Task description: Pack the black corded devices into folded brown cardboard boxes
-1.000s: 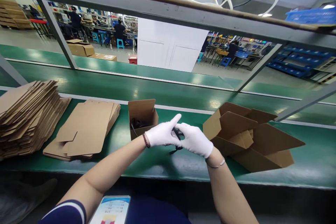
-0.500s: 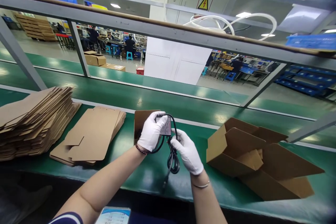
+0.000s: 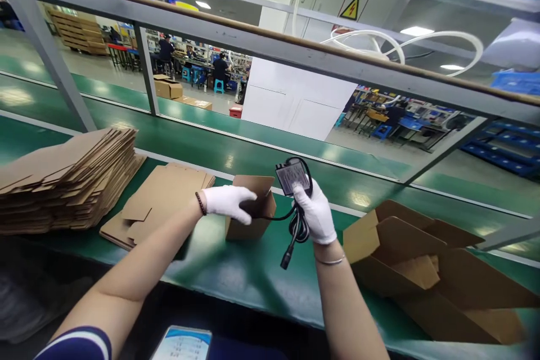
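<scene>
In the head view, the right hand [image 3: 318,214] has its fingers clamped on the black adapter [image 3: 291,177] and bunched cable [image 3: 300,230] above the counter [image 3: 228,273], seemingly to gather the loops, while the left hand [image 3: 228,202], fingers apart, is at the small open box [image 3: 247,230].

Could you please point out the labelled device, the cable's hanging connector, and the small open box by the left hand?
Labelled device [image 3: 290,176]: head view, on its label.
Hanging connector [image 3: 286,259]: head view, on its black body.
Small open box [image 3: 248,230]: head view, on its front wall.
</scene>
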Tool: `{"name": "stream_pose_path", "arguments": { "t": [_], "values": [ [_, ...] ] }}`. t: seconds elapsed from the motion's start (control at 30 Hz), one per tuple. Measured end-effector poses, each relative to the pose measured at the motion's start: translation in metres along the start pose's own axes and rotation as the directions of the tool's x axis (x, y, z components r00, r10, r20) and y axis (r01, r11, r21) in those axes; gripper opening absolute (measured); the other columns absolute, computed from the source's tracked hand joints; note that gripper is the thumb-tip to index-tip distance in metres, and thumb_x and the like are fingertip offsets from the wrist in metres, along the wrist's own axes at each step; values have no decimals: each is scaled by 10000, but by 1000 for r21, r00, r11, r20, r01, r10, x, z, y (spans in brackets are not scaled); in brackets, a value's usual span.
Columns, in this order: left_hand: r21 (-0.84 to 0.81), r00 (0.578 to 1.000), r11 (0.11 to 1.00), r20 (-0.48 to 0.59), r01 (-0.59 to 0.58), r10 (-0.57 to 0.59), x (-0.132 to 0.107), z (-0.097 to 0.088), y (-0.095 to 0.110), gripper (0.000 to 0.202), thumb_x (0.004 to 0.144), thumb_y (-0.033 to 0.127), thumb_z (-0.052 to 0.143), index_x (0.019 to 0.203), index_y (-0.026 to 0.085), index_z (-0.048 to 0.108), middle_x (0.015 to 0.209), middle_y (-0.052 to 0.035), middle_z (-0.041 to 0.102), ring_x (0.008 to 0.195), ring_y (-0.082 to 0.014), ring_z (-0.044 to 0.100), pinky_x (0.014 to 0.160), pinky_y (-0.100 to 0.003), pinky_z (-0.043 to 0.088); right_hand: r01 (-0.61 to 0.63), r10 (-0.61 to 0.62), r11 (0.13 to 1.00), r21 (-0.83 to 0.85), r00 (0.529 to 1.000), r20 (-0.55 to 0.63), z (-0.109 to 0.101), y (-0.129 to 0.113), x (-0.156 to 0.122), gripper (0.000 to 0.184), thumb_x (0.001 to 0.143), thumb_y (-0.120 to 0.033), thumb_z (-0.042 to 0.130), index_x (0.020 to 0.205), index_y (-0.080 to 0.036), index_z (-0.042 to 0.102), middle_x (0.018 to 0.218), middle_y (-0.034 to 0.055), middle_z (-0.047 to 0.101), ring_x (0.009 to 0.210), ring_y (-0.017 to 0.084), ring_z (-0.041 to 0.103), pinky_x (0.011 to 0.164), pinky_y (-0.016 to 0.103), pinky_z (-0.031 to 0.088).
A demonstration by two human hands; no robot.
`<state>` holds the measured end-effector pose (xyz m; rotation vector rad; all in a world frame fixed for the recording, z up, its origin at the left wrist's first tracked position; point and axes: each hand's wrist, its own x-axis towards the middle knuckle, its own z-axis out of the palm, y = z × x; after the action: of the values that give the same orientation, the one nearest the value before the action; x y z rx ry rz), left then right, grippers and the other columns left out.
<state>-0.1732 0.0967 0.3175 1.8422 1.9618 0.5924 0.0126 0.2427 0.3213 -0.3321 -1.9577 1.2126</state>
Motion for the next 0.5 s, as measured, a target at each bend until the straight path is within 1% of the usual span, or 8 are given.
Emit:
{"name": "stream_pose_path", "arguments": {
  "t": [0.07, 0.13, 0.2, 0.23, 0.27, 0.33, 0.43, 0.5],
  "values": [
    [337, 981, 941, 173, 23, -86, 4, -2, -3, 636, 588, 398, 786, 1179, 227, 627, 1241, -90, 629, 1094, -317, 604, 939, -390, 460, 45, -17, 986, -161, 985, 172, -5, -7, 15, 481, 872, -430, 567, 1292, -207, 495, 1294, 73, 572, 1161, 216, 552, 992, 346, 441],
    [504, 957, 864, 243, 16, -159, 15, 4, 3, 574, 516, 305, 819, 1068, 225, 686, 1118, -93, 687, 1001, -322, 640, 894, -397, 472, 69, 106, 897, -437, 925, 364, -4, -14, 28, 524, 844, -388, 575, 1331, -218, 476, 1292, 73, 576, 1139, 232, 564, 973, 356, 445],
    [541, 938, 840, 280, 23, -206, 26, 12, 9, 588, 427, 236, 855, 998, 226, 714, 1020, -94, 718, 958, -332, 648, 892, -417, 467, 136, 319, 676, -724, 832, 454, 4, -20, 38, 500, 827, -364, 560, 1312, -254, 518, 1200, 66, 637, 1038, 259, 616, 888, 376, 482],
    [536, 931, 844, 294, 27, -216, 31, 17, 11, 620, 390, 222, 870, 992, 230, 719, 1002, -93, 723, 950, -335, 647, 900, -428, 462, 196, 410, 553, -810, 782, 470, 10, -22, 42, 467, 830, -363, 540, 1289, -276, 547, 1160, 62, 658, 998, 269, 632, 845, 380, 493],
    [532, 925, 846, 304, 32, -226, 36, 21, 11, 656, 370, 233, 882, 1005, 234, 718, 1008, -93, 723, 950, -336, 645, 907, -437, 460, 265, 473, 453, -851, 738, 481, 18, -25, 47, 429, 837, -375, 518, 1253, -290, 581, 1131, 63, 672, 972, 277, 642, 808, 378, 500],
    [518, 920, 854, 310, 50, -241, 44, 29, 8, 715, 358, 304, 897, 1045, 232, 710, 1051, -99, 713, 974, -339, 635, 921, -448, 457, 385, 542, 330, -862, 670, 507, 36, -28, 57, 370, 846, -423, 491, 1150, -286, 652, 1083, 76, 688, 939, 286, 654, 756, 367, 507],
    [468, 925, 879, 283, 97, -252, 58, 45, -3, 779, 354, 465, 888, 1070, 217, 707, 1094, -100, 699, 1042, -337, 607, 950, -428, 453, 478, 651, 236, -846, 569, 503, 65, -30, 73, 345, 798, -447, 561, 1011, -221, 712, 1001, 115, 702, 877, 295, 670, 714, 366, 518],
    [413, 946, 901, 221, 130, -238, 69, 57, -10, 784, 362, 558, 863, 1056, 222, 717, 1075, -87, 702, 1078, -334, 589, 977, -418, 440, 497, 718, 191, -846, 517, 466, 83, -29, 81, 325, 756, -393, 625, 975, -174, 725, 946, 140, 708, 854, 305, 677, 716, 381, 525]
  ]
}}
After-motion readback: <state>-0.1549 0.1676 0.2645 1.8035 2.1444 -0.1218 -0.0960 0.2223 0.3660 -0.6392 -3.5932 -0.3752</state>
